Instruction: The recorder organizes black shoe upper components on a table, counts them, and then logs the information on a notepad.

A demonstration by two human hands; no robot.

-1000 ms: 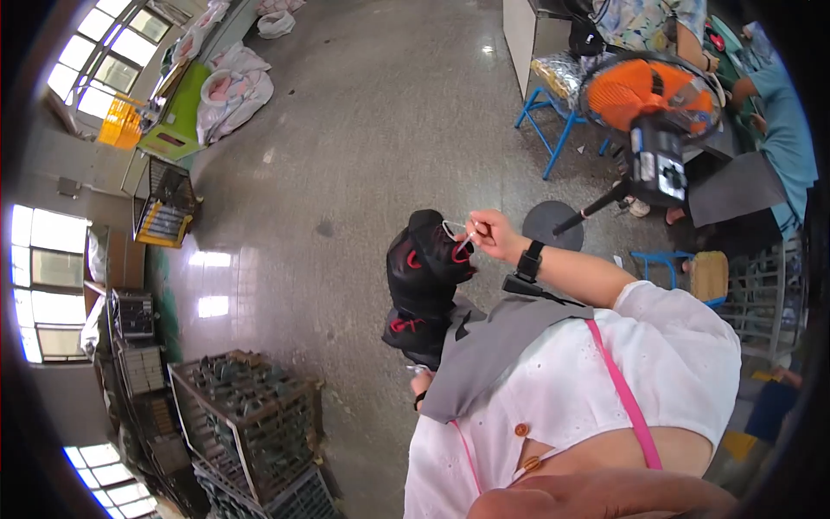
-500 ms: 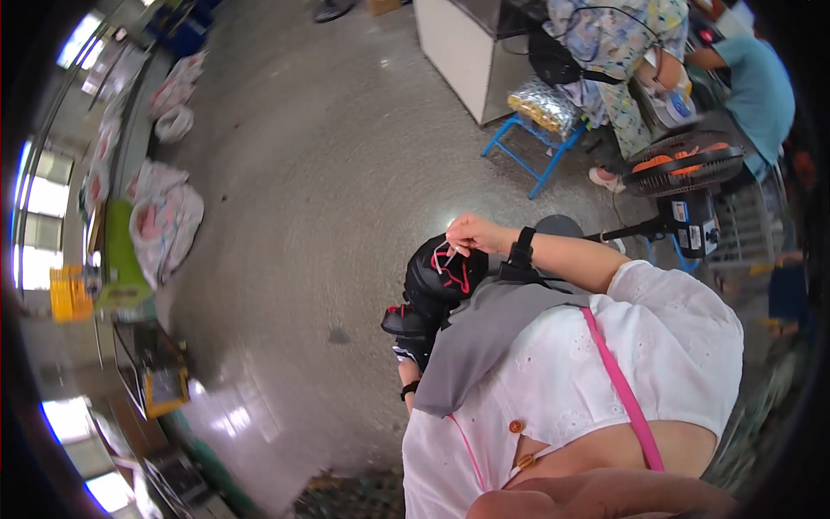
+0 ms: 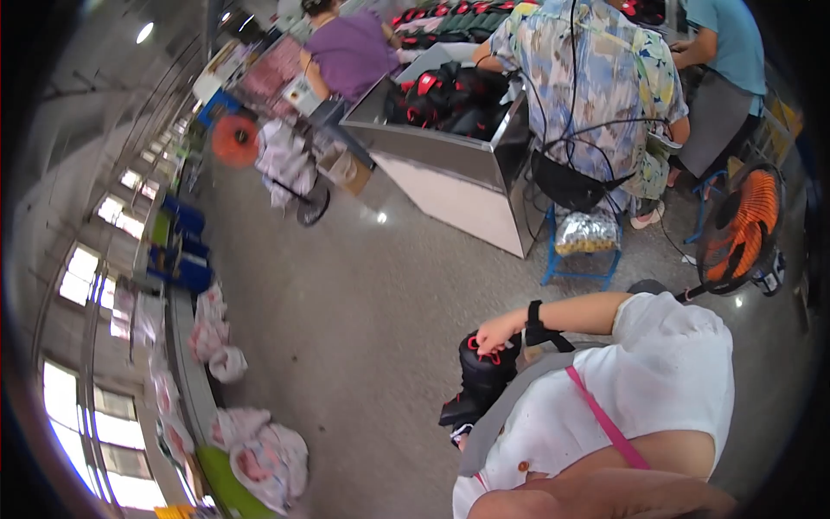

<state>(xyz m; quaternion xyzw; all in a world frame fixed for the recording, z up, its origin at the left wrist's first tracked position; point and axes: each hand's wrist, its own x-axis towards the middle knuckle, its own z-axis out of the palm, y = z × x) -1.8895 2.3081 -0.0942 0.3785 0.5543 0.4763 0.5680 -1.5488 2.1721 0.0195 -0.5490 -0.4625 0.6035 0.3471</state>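
Now the right hand [image 3: 500, 330] has dropped onto the black shoe [image 3: 481, 381], pinching its red lace [image 3: 486, 353]. Lacing goes on; next comes a careful pull. Left hand is hidden.

Open floor [image 3: 346, 329] left, blue stool [image 3: 581, 259] — orange fan [image 3: 735, 229] crowding right

I see a few packages and no screens or signs I can make out. A crinkled silver foil bag [image 3: 587, 232] sits on the blue stool behind the flowered shirt. White plastic bags [image 3: 259, 454] with pink contents lie along the left wall, with more of them [image 3: 207, 333] further up. Another white bag bundle [image 3: 285, 160] hangs by the orange fan on the left. An open cardboard box [image 3: 344, 169] stands beside the metal bin.
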